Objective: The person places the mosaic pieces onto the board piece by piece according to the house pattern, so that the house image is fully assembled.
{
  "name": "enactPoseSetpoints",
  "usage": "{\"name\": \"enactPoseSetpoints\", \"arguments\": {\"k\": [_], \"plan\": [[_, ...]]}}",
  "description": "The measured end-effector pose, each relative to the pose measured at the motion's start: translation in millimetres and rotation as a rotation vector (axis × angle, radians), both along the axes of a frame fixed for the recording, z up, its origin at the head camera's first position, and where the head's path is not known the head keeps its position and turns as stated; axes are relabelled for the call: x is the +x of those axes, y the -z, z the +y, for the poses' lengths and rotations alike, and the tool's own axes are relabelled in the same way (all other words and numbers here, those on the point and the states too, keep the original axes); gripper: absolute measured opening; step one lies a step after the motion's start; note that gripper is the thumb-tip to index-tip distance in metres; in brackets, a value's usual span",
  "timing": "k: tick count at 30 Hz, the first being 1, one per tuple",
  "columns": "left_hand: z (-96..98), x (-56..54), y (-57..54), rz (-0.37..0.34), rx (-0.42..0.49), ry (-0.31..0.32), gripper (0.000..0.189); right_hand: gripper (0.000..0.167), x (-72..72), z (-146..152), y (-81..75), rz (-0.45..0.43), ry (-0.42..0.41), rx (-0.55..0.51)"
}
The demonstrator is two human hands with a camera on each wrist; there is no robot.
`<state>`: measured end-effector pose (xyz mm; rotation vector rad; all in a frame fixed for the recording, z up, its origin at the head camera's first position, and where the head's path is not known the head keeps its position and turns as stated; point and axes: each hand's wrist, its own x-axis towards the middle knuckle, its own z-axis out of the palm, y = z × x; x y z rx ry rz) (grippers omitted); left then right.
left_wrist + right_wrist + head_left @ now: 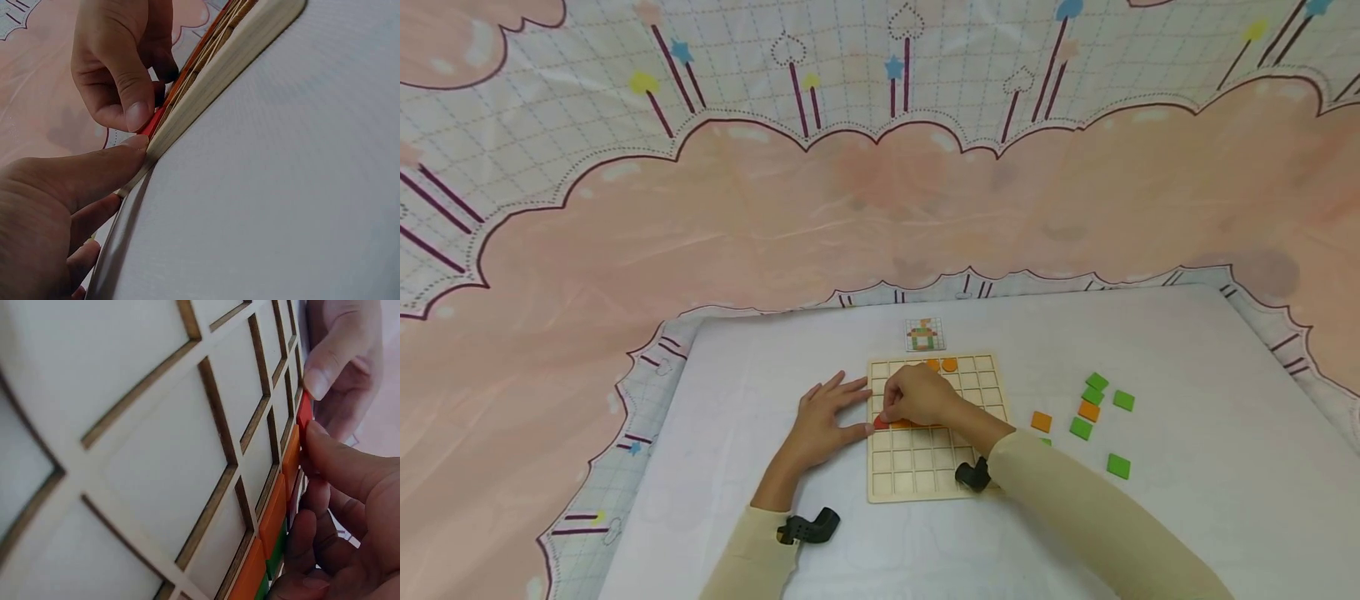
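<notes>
A wooden grid board (923, 485) lies flat on the table. My right hand (925, 396) reaches across it and pinches a small red tile (881, 423) at the left end of a row, beside orange tiles (273, 512) set in the grid. Green tiles (277, 547) show just past these in the right wrist view. My left hand (822, 427) lies at the board's left edge with fingers spread, its thumb tip right at the red tile in the left wrist view. Two orange pieces, one a round piece (950, 365), sit in the top row; the right hand hides part of the board.
A small pattern card (924, 335) lies just behind the board. To the right are several loose green tiles (1118, 466) and loose orange tiles (1041, 421), one green tile partly under the right sleeve (1075, 500). A patterned cloth (880, 217) hangs behind the white table (1210, 400).
</notes>
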<state>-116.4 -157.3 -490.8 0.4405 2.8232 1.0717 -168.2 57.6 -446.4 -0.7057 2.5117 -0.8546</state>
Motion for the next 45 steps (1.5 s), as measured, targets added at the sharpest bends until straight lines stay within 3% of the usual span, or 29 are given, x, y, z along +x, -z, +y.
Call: {"name": "enactPoseSetpoints", "arguments": {"k": [27, 40, 45], "plan": [[-0.7, -1.4, 3.9, -0.003, -0.010, 0.000, 0.059, 0.021, 3.2, 8.4, -0.6, 0.013, 0.055, 0.050], [3.0, -0.9, 2.0, -0.020, -0.024, -0.024, 0.058, 0.018, 1.0, 56.4, -1.3, 0.020, 0.062, 0.016], [3.1, -0.7, 1.8, -0.019, -0.020, -0.026, 0.059, 0.013, -0.4, 87.3, -1.8, -0.039, 0.055, -0.030]]}}
